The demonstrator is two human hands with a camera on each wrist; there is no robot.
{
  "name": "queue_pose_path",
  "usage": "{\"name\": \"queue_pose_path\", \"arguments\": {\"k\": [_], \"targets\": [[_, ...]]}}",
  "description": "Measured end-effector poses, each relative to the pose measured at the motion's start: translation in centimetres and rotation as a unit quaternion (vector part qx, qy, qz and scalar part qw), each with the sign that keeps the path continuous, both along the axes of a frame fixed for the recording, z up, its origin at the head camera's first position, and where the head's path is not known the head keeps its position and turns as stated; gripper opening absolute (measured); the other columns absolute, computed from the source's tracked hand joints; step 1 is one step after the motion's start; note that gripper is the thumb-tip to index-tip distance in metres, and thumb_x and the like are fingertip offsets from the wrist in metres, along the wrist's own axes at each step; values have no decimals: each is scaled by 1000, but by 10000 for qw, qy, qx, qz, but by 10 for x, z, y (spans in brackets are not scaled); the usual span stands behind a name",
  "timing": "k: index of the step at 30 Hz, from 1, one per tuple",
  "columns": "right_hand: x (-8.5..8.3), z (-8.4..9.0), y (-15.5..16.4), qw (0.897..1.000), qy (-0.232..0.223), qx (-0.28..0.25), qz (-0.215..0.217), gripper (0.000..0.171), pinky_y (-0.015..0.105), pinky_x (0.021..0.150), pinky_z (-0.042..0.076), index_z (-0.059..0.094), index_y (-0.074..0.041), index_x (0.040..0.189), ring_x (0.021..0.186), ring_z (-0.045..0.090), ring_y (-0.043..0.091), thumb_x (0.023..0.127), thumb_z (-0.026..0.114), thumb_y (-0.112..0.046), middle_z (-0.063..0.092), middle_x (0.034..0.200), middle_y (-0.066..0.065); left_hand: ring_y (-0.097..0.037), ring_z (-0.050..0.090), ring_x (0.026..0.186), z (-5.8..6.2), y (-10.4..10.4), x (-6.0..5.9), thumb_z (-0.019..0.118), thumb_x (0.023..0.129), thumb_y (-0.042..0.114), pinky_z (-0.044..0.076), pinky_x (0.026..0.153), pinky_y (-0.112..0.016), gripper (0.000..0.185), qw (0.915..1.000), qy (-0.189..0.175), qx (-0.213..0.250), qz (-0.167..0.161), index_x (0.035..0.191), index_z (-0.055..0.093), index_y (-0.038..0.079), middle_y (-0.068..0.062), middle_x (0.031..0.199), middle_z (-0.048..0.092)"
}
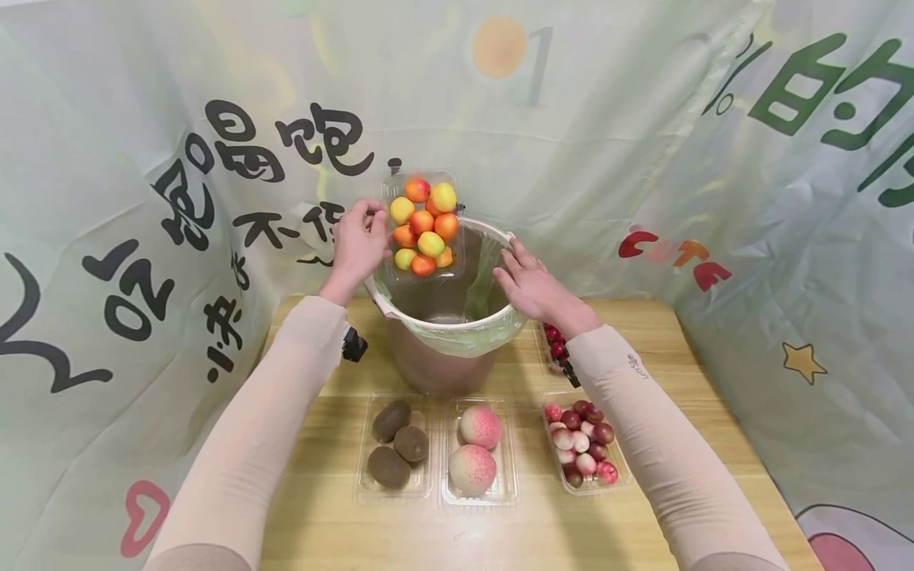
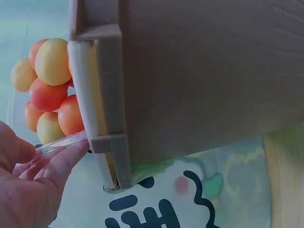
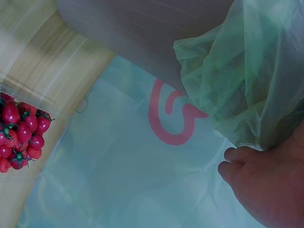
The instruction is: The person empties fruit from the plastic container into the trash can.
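My left hand (image 1: 360,242) pinches the left edge of a clear plastic tray (image 1: 455,268) between thumb and fingers. Small orange and yellow fruits (image 1: 423,223) fill the tray, which tilts over the back left of a brown bin (image 1: 443,369). In the left wrist view the thumb and fingers (image 2: 71,154) lie on either side of the tray's edge. A green bag (image 1: 471,341) lines the bin and folds over its white rim. My right hand (image 1: 535,285) rests at the rim's right side with fingers extended, beside the bag's hanging folds (image 3: 228,85).
On the wooden table (image 1: 321,523) in front of the bin are trays of kiwifruits (image 1: 389,466), peaches (image 1: 473,470) and small pink-and-dark-red fruits (image 1: 580,441). Red cherry tomatoes (image 3: 23,128) stand right of the bin, partly behind my right arm. Printed curtains (image 1: 607,143) enclose the table.
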State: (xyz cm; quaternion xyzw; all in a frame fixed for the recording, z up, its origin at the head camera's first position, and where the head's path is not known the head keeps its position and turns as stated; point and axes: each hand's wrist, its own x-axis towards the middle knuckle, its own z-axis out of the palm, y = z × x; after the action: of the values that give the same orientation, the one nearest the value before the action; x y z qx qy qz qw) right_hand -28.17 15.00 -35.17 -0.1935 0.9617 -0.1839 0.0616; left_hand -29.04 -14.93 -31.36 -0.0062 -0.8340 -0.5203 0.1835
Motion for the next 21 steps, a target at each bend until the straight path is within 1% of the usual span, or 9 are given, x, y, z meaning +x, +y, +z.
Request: {"name": "queue_pose_path", "arguments": {"k": [2,4,6,8,10,13,15,21], "targets": [[0,0,0,10000,9,5,1,70,54,135,4,14,1,167,165,3,36,114,21,-44,-11,178,13,-33,74,76,0,1,-1,51,110,16,57,54,-18,25,10000,-15,74,-23,126,65,3,-23,115,77],[-1,0,0,10000,19,11,-1,70,54,135,4,14,1,167,165,3,36,114,21,-44,-10,178,13,-37,74,81,1,1,-1,51,110,17,57,55,-18,26,9999,-18,115,-38,127,64,3,-22,116,77],[-1,0,0,10000,31,12,4,70,54,135,4,14,1,167,165,2,36,114,21,-43,-10,178,13,-37,75,82,1,1,-1,50,110,17,58,55,-18,26,9999,-20,120,-30,127,64,3,-21,117,77],[-1,1,1,10000,30,15,7,70,54,135,4,14,1,167,165,2,35,114,21,-43,-10,178,13,-31,74,78,1,1,-1,50,110,17,58,56,-18,25,9999,-10,111,-14,126,63,4,-20,117,78],[-1,1,1,10000,23,29,21,70,55,135,4,14,2,167,165,2,36,114,21,-43,-10,178,14,-30,74,78,1,1,-1,50,110,17,58,56,-18,24,9999,-13,126,-10,126,63,4,-19,118,78],[-1,1,1,10000,-9,47,29,70,55,135,3,13,1,167,165,0,36,114,20,-44,-11,178,13,-33,75,80,1,1,-1,50,110,16,58,56,-19,24,9998,-1,193,-36,126,63,3,-20,118,77],[-1,1,1,10000,-26,51,24,70,55,135,2,12,1,167,165,0,36,114,20,-44,-12,178,13,-38,75,86,0,1,-1,50,110,16,58,56,-18,24,9997,-8,232,-47,126,63,3,-20,118,77],[-1,0,0,10000,-46,76,13,70,54,135,2,12,0,168,165,-1,35,114,19,-45,-12,178,12,-38,74,83,-2,2,-1,51,110,15,57,54,-17,23,9998,75,183,1,124,64,3,-20,110,78]]}}
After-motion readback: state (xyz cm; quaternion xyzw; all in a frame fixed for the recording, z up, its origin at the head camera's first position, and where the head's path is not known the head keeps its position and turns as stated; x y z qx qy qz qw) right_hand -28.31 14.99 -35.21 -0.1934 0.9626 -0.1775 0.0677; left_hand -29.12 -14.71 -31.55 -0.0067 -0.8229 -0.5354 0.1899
